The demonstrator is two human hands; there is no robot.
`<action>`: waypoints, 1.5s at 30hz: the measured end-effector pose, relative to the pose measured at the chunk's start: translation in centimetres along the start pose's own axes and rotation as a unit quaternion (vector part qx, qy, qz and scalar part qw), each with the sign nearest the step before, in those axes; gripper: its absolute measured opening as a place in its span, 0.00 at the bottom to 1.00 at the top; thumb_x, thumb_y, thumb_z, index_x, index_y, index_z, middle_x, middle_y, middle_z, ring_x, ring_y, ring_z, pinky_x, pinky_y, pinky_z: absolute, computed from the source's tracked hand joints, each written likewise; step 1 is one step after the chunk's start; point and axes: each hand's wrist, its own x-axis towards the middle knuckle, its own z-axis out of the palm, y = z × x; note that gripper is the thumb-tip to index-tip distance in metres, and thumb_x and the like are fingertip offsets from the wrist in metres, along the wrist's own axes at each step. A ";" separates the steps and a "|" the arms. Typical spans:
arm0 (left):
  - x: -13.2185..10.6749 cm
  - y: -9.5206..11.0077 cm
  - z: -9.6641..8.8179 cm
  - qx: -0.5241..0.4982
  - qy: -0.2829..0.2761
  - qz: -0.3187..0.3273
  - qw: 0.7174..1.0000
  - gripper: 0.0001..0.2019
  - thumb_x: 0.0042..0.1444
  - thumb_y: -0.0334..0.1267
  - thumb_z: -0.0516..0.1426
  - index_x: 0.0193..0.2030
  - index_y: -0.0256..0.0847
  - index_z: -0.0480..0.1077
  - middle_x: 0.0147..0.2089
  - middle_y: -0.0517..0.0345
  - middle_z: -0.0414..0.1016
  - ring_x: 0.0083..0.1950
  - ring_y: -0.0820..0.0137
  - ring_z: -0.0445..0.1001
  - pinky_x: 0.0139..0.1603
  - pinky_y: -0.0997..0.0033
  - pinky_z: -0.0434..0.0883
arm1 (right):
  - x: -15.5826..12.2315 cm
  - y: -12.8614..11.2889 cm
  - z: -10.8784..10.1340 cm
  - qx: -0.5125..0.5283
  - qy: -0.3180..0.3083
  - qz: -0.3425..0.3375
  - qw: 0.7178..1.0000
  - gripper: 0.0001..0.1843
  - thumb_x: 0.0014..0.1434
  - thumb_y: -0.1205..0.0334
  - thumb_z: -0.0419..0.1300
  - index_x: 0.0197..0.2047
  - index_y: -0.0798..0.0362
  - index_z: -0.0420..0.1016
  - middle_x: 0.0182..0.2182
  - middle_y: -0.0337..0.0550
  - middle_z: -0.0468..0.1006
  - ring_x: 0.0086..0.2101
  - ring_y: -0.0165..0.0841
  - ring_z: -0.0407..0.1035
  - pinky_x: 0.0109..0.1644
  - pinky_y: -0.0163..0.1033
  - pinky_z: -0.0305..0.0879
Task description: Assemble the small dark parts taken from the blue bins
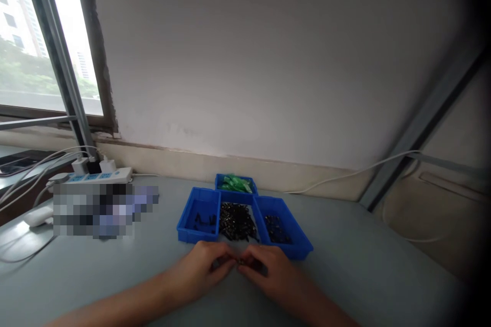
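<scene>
My left hand (203, 268) and my right hand (270, 271) meet fingertip to fingertip just above the table, in front of the blue bins. Both are closed in a pinch around a small dark part (240, 261) with a shiny spot; the fingers cover most of it, and its kind cannot be made out. Right behind the hands lies a pile of small black pieces with metallic glints (238, 220). A blue bin on the left (187, 235) holds a few slim black pieces. In the blue bin on the right (297, 251) are several small dark parts with shiny bits.
A third blue bin (218, 184) with green plastic packets (238, 184) stands at the back by the wall. To the left are a white power strip (123, 176) with plugs and cables, and a blurred-out patch. Metal frame posts (406, 148) rise on both sides.
</scene>
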 end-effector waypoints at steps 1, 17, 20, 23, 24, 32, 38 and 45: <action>0.0 0.0 0.0 -0.005 -0.008 -0.007 1.000 0.07 0.58 0.33 0.52 0.37 0.39 0.72 0.32 0.61 0.74 0.30 0.75 0.70 0.31 0.81 0.64 | -0.1 0.1 0.0 -0.012 0.009 -0.010 1.000 0.06 0.57 0.61 0.56 0.32 0.53 0.72 0.29 0.39 0.76 0.32 0.32 0.69 0.36 0.34 0.62; -0.4 -0.5 0.4 0.092 -0.033 0.016 0.995 0.04 0.55 0.35 0.52 0.35 0.39 0.67 0.29 0.62 0.71 0.28 0.74 0.68 0.29 0.79 0.63 | -0.3 0.5 0.6 -0.062 0.022 -0.075 0.995 0.06 0.57 0.66 0.55 0.36 0.53 0.72 0.30 0.40 0.75 0.31 0.31 0.68 0.37 0.34 0.62; -0.4 -0.2 0.1 0.068 -0.042 0.006 0.997 0.04 0.55 0.33 0.52 0.36 0.39 0.67 0.30 0.62 0.71 0.27 0.76 0.67 0.27 0.80 0.63 | -0.3 0.3 0.2 -0.058 -0.013 -0.054 0.997 0.09 0.54 0.69 0.55 0.38 0.53 0.73 0.31 0.39 0.76 0.32 0.31 0.69 0.39 0.33 0.61; -0.4 0.2 -0.1 0.071 -0.068 0.019 0.995 0.03 0.54 0.32 0.53 0.36 0.39 0.67 0.30 0.62 0.71 0.29 0.74 0.69 0.29 0.80 0.63 | -0.5 0.4 0.5 -0.074 -0.046 -0.036 0.995 0.05 0.53 0.69 0.56 0.34 0.53 0.73 0.30 0.40 0.76 0.33 0.32 0.69 0.38 0.33 0.60; -0.4 0.3 -0.2 0.075 -0.075 0.031 0.994 0.03 0.55 0.32 0.53 0.35 0.39 0.67 0.31 0.61 0.71 0.30 0.74 0.69 0.30 0.79 0.64 | -0.6 0.5 0.7 -0.077 -0.055 -0.034 0.995 0.04 0.53 0.68 0.56 0.32 0.54 0.72 0.30 0.40 0.76 0.33 0.32 0.69 0.37 0.33 0.60; -0.5 0.3 -0.7 0.129 -0.096 0.087 0.983 0.05 0.58 0.34 0.51 0.36 0.41 0.67 0.33 0.60 0.73 0.34 0.71 0.72 0.34 0.77 0.65 | -0.6 0.6 0.6 -0.089 -0.058 -0.026 0.994 0.04 0.55 0.63 0.57 0.31 0.53 0.71 0.29 0.40 0.75 0.32 0.32 0.69 0.35 0.33 0.59; -0.5 0.2 -0.7 0.140 -0.090 0.076 0.983 0.05 0.59 0.35 0.51 0.36 0.40 0.68 0.30 0.59 0.72 0.30 0.72 0.70 0.30 0.77 0.64 | -0.8 0.3 -0.4 -0.088 -0.021 -0.076 0.993 0.03 0.56 0.64 0.58 0.35 0.52 0.72 0.30 0.39 0.75 0.32 0.32 0.69 0.37 0.34 0.61; -0.4 1.8 -4.7 0.231 -0.121 0.112 0.959 0.09 0.60 0.37 0.49 0.40 0.41 0.69 0.33 0.56 0.74 0.34 0.69 0.72 0.34 0.75 0.65 | -0.6 1.8 -3.1 -0.147 0.106 -0.078 0.980 0.06 0.59 0.63 0.52 0.38 0.51 0.69 0.33 0.42 0.75 0.34 0.33 0.69 0.40 0.37 0.62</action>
